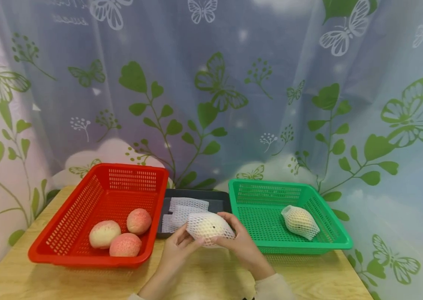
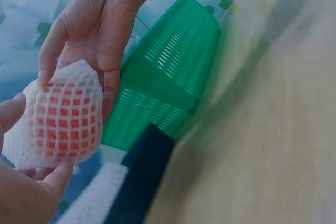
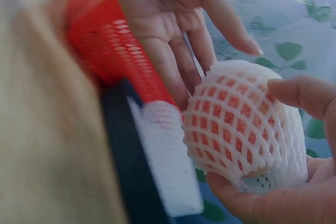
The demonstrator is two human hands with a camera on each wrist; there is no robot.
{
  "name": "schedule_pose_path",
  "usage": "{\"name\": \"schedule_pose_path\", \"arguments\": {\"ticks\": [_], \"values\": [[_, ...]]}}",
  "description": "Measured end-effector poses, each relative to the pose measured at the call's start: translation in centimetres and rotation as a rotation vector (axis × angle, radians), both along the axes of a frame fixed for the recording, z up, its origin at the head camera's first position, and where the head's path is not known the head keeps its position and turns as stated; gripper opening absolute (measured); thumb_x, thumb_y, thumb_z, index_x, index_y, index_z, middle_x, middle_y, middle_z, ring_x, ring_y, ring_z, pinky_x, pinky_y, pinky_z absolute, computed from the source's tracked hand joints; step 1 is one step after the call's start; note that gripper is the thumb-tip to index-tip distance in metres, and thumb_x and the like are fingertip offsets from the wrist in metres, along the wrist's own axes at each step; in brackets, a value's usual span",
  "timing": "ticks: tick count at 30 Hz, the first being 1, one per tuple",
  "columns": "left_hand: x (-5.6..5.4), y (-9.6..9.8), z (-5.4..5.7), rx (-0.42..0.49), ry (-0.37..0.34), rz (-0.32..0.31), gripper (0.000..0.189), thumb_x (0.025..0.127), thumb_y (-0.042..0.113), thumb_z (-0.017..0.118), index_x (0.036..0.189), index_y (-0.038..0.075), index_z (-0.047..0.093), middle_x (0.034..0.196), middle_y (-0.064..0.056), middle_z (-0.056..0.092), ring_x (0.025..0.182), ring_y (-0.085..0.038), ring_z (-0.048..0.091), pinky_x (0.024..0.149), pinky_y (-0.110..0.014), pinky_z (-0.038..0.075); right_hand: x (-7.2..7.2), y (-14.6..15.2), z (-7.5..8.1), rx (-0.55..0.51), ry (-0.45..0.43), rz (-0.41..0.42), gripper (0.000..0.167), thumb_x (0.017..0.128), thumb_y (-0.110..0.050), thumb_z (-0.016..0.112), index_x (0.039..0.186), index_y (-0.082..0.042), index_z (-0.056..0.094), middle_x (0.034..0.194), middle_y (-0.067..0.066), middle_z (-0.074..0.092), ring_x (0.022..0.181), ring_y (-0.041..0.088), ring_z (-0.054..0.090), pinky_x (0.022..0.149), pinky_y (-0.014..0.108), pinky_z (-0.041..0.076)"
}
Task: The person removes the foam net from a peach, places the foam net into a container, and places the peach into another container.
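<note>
1. Left of the grip: red rectangular plastic basket, holding 3 round pink-cream peaches.
2. At the grip: left hand and right hand clamp 1 round peach in white foam netting, probably steadying it.
3. Right: green rectangular plastic basket, holding another netted peach.

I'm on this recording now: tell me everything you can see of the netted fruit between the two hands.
The netted fruit is rounded and looks like a peach, pale yellowish with a dark spot in the head view, reddish in both wrist views. A white, foam-like mesh sleeve stretches around it. It is held above the wooden table, between the red basket and the green basket. The left hand grips one end, the right hand the other.
</note>
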State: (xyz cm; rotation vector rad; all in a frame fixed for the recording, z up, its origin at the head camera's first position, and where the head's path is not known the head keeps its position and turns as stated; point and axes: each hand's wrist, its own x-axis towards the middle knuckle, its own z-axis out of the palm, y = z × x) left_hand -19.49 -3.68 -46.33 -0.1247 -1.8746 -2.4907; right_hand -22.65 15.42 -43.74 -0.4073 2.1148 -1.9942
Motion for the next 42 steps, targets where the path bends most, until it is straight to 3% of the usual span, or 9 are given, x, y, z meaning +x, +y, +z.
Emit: {"name": "schedule_pose_path", "arguments": {"ticks": [7,17,27,35,42], "values": [[0.7,-0.8,-2.5,-0.045,-0.07,0.047,0.063,0.086,0.006,0.07,0.138,-0.013,0.039,0.133,-0.029,0.051,0.121,-0.033,0.052,0.091,-0.024,0.05,0.3,-1.9,-3.2,0.018,-0.009,-0.02,0.072,0.08,-0.007,0.073,0.142,-0.001,0.036,0.137,0.018,0.043,0.115,0.024,0.046,0.091,0.029,0.046],[0.3,-1.9,-5.5,-0.18,-0.118,0.042,0.051,0.087,0.012,0.071,0.127,-0.014,0.052,0.118,-0.023,0.063,0.1,-0.015,0.06,0.08,-0.019,0.051,-0.3,-3.0,-7.2,0.123,0.047,-0.071,0.068,0.078,-0.01,0.077,0.136,0.001,0.045,0.131,0.018,0.053,0.113,0.02,0.049,0.095,0.028,0.041],[-0.6,-2.4,-6.2,-0.199,-0.152,0.008,0.061,0.089,0.018,0.069,0.133,-0.015,0.044,0.122,-0.027,0.059,0.105,-0.022,0.06,0.087,-0.029,0.052,-0.7,-3.4,-8.2,0.049,0.022,-0.105,0.066,0.081,-0.013,0.077,0.137,0.002,0.046,0.131,0.018,0.053,0.112,0.018,0.051,0.095,0.027,0.042],[-1.2,-2.3,-6.4,-0.14,-0.186,0.017,0.061,0.088,0.016,0.07,0.132,-0.017,0.044,0.118,-0.024,0.061,0.097,-0.015,0.061,0.084,-0.028,0.054,-1.0,-3.5,-8.3,0.068,0.029,-0.118,0.069,0.083,-0.017,0.076,0.14,0.001,0.043,0.138,0.02,0.048,0.121,0.028,0.047,0.098,0.032,0.04],[-1.1,-2.4,-6.6,-0.11,-0.206,0.014,0.061,0.089,0.013,0.068,0.132,-0.019,0.041,0.117,-0.023,0.061,0.096,-0.014,0.06,0.086,-0.031,0.054,-0.9,-3.6,-8.7,0.082,0.018,-0.121,0.07,0.083,-0.021,0.076,0.141,-0.001,0.042,0.139,0.02,0.047,0.123,0.029,0.046,0.099,0.035,0.04]]}}
